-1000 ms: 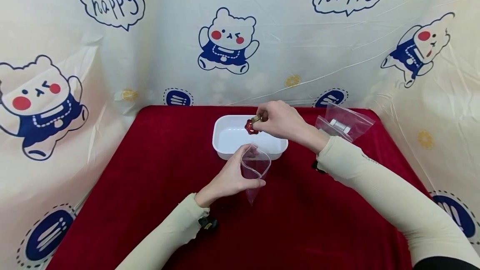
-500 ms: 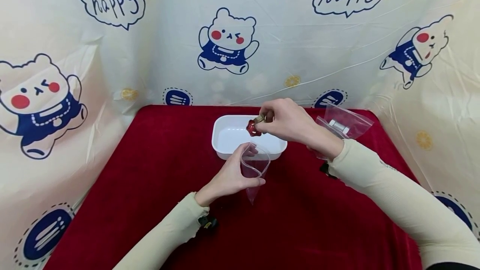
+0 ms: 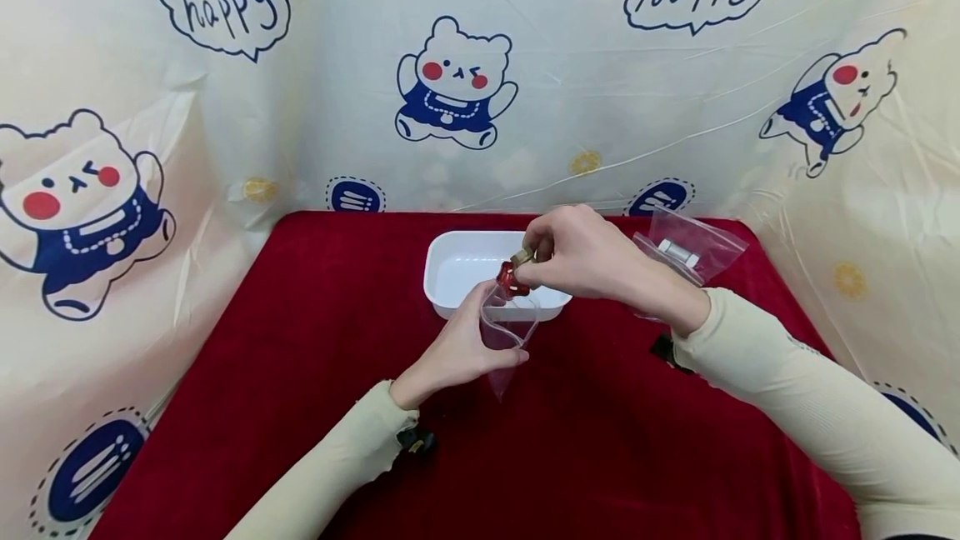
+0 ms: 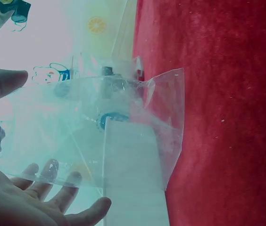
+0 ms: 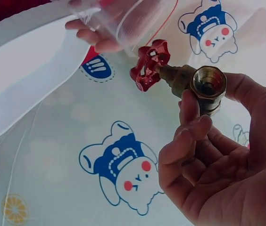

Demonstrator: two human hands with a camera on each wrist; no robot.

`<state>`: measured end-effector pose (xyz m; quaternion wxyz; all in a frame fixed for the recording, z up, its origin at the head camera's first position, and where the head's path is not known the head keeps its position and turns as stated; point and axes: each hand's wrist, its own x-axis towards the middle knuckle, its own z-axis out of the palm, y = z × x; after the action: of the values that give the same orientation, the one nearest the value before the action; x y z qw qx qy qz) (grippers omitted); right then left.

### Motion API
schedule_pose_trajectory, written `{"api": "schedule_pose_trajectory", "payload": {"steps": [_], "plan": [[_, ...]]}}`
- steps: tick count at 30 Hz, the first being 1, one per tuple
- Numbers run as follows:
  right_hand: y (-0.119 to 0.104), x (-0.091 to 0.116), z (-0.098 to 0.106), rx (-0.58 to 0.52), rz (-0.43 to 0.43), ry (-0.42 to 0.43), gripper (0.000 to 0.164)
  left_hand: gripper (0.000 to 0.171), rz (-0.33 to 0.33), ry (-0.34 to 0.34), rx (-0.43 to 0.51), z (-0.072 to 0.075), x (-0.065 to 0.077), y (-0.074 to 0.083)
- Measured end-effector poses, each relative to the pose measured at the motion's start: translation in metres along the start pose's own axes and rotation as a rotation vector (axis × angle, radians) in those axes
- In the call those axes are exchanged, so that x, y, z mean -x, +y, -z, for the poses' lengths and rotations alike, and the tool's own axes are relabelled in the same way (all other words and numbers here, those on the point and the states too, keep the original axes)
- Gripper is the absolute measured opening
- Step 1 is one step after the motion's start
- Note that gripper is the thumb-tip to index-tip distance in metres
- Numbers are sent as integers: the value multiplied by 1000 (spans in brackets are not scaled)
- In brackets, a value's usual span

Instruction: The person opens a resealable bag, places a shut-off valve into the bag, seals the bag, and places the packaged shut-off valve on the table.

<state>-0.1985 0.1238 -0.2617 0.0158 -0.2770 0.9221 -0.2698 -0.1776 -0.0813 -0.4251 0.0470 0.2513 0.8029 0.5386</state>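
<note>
A brass gate valve point(image 5: 178, 79) with a red handwheel point(image 3: 509, 279) is pinched in my right hand point(image 3: 588, 261), wheel pointing down and left. The threaded port of the valve shows in the right wrist view. My left hand point(image 3: 457, 348) holds a clear zip bag point(image 4: 137, 101) between thumb and fingers, its mouth spread apart. In the head view the handwheel overlaps the bag's upper rim. The bag's pointed bottom hangs over the cloth, and no contents show inside.
Behind the hands stands a white plastic tray point(image 3: 450, 269) on the red cloth point(image 3: 337, 315). At the back right lies another clear bag point(image 3: 712, 248) with a silvery bolt-like piece point(image 3: 678, 253) inside. A printed curtain point(image 3: 555, 65) surrounds the table.
My right hand has lowered the valve toward me, bringing its handwheel from above the tray to the bag's mouth. The left hand keeps holding the bag almost in place.
</note>
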Motion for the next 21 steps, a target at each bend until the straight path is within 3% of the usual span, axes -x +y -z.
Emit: {"api": "schedule_pose_trajectory", "payload": {"steps": [8,13,21], "plan": [[-3,-5,-5,24,-40,-92,9,91,46,44,-13,0,-3,1],[-1,-10,-11,71,-48,-173,12,86,49,57,-4,-2,-3,0],[-4,-16,-20,118,-54,-227,17,83,32,73,21,-6,-4,0]]}}
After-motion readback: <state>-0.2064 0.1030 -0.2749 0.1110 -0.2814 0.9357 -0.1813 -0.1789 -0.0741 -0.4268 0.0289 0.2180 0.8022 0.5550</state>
